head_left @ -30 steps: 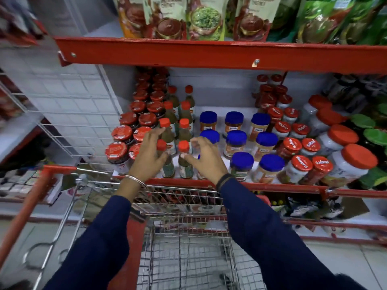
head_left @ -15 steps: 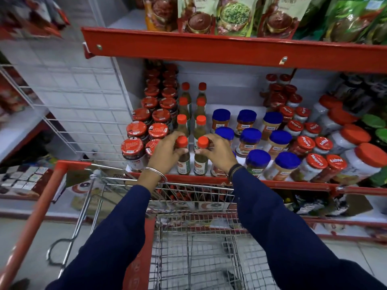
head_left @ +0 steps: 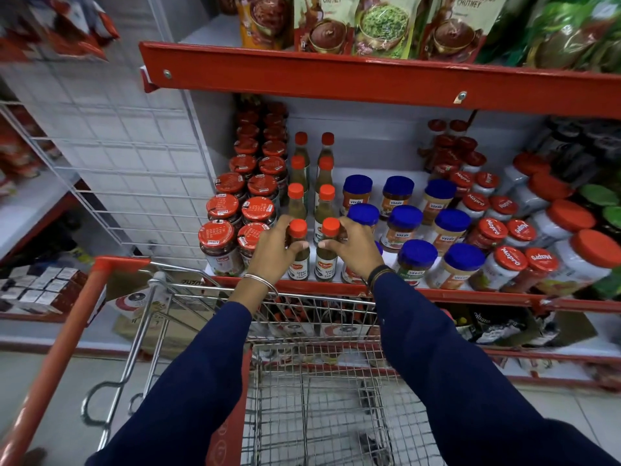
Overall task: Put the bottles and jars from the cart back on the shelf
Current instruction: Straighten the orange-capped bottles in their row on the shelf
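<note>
Two green sauce bottles with orange caps stand side by side at the front of the red-edged shelf [head_left: 437, 294]. My left hand [head_left: 274, 252] is wrapped around the left bottle [head_left: 298, 264] just below its cap. My right hand [head_left: 353, 247] grips the right bottle [head_left: 326, 264] the same way. Behind them run two rows of the same bottles [head_left: 297, 200]. The wire cart [head_left: 316, 398] sits below my arms, pushed up against the shelf; its basket looks bare where I can see it.
Red-lidded dark jars [head_left: 220, 243] fill the shelf left of the bottles. Blue-lidded jars [head_left: 416, 260] and red-lidded white jars [head_left: 507, 267] stand to the right. An upper red shelf [head_left: 369, 79] with chutney pouches overhangs. A white wire grid panel [head_left: 117, 156] is at the left.
My hands went from spread over the bottle rows to closing around the two front bottles. The bottles now stand a little nearer the shelf's front edge.
</note>
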A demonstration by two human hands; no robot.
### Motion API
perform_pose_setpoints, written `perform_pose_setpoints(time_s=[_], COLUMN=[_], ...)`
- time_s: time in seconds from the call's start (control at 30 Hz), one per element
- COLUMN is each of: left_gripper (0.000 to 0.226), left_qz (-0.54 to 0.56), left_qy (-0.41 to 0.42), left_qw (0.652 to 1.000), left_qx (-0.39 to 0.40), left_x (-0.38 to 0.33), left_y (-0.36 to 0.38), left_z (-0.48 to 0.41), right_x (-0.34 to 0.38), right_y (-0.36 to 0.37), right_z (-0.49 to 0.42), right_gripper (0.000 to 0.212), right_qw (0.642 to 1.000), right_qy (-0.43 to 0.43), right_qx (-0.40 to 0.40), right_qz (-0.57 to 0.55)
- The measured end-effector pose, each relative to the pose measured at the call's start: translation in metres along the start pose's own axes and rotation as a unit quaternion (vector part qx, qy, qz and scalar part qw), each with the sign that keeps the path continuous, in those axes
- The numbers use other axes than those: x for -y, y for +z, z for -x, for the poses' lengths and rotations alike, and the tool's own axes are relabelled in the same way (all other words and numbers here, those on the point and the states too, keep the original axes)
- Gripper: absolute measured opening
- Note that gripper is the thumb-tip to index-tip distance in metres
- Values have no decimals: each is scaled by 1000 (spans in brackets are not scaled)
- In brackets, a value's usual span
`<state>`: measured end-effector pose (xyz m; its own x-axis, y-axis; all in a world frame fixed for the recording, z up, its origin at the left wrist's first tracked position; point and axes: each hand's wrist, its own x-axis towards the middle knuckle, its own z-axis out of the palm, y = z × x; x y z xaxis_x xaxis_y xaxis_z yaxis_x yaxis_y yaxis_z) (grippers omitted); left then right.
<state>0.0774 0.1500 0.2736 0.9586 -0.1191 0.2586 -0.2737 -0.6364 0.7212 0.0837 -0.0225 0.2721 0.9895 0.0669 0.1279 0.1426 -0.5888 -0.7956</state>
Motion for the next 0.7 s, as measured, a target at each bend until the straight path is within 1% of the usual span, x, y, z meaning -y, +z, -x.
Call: perform_pose_setpoints(time_s=[0.1, 0.23, 0.5, 0.6, 0.7], left_gripper=[46, 47, 46, 47, 46], left_qz=[-8, -13, -24, -33, -26], left_qy=[0, -2, 4, -9, -23], left_qw=[1000, 1000, 999, 999, 999], left_qx=[-20, -24, -31, -26, -21], left_x=[0, 1, 5, 5, 3], left_y=[-3, -6, -5, -3, -2], left_z=[-1, -2, -2, -3, -2], right_x=[-1, -3, -3, -5, -8], right_y=[0, 1, 1, -2, -3], right_z=[-1, -2, -4, -4, -4], right_gripper=[36, 36, 33, 34, 37], right_qw=[1000, 1000, 999, 999, 999], right_qy=[4, 3, -18, -15, -19], right_qx=[-4, -3, 22, 34, 30], right_qz=[-2, -1, 18, 7, 1])
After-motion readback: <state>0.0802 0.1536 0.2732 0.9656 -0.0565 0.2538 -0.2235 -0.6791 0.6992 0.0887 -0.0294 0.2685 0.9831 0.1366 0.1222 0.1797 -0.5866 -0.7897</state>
